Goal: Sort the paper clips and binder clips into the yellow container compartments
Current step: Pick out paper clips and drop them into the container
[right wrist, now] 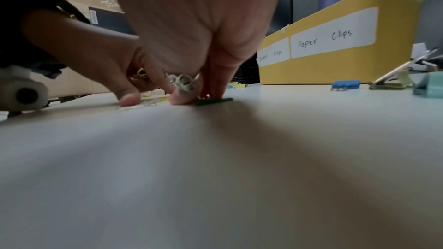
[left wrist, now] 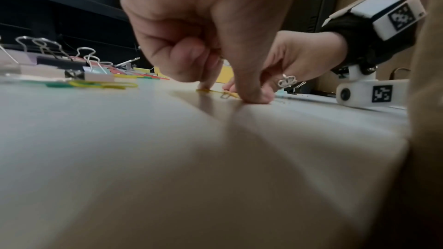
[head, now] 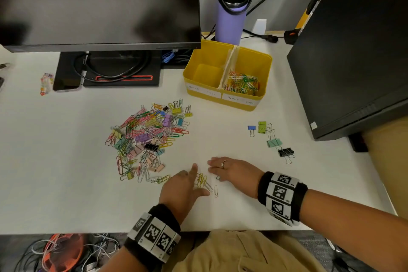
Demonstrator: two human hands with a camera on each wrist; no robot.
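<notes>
Head view takes in the whole desk [head: 66,183]: yellow bin [head: 227,95] with two compartments, left one labelled Binder Clips and bare, right one labelled Paper Clips and holding a heap of paper clips [head: 242,83]. Mixed pile [head: 146,139] of paper and binder clips lies left of centre, too tangled to count. Four binder clips sit apart on the right: blue [head: 251,128], green [head: 262,127], mint [head: 274,142], black [head: 286,152]. Monitor [head: 99,4] and purple bottle [head: 231,17] stand behind.

Left hand [head: 183,187] and right hand [head: 231,172] rest near the front edge, close together, a small bunch of yellow clips [head: 202,180] between them, touching the left fingers. One pale clip [head: 216,191] lies just beside the bunch, nearer the person. A dark clip [head: 218,178] sits under the right fingertips.

Left wrist view adds what the head view hides: left fingertips [left wrist: 254,96] press down on the desk at the yellow clips [left wrist: 215,92], other fingers curled in; nothing lifted. Right hand [left wrist: 299,58] shows beyond, with ring [left wrist: 286,81].

Right wrist view reads the Paper Clips label [right wrist: 333,33] clearly; right fingertips [right wrist: 182,97] press a green clip [right wrist: 214,101] flat on the desk, not pinching it. Both hands: fingers bearing down, gripping nothing that can be seen
</notes>
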